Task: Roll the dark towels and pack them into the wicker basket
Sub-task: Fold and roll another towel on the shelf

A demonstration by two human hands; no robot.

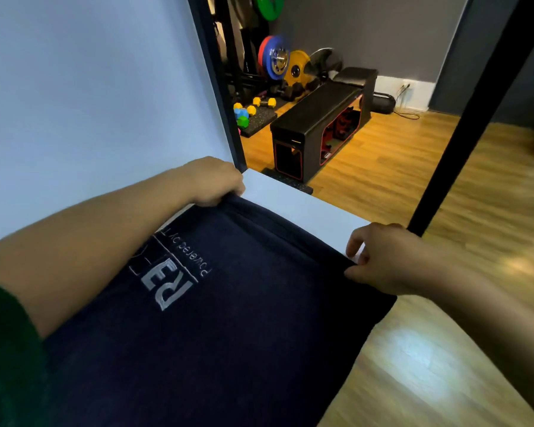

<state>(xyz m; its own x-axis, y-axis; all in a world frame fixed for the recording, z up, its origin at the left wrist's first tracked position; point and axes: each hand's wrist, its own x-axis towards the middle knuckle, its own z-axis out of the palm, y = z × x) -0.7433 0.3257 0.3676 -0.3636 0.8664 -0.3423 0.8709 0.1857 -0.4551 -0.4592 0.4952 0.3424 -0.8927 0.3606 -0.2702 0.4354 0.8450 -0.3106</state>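
A dark navy towel [235, 318] with white embroidered lettering lies spread over a white table [302, 211], covering most of it and hanging off the right side. My left hand [211, 181] pinches the towel's far left corner. At the far right corner, by the table's edge, my right hand [383, 260] grips the towel's hem. The far hem is bunched into a slight fold between the two hands. No wicker basket is in view.
A black pole [463, 118] rises just behind my right hand. Beyond the table, on the wooden floor [413, 167], stand a black weight bench [321, 118], coloured weight plates [278, 60] and small dumbbells [244, 112]. A pale wall is on the left.
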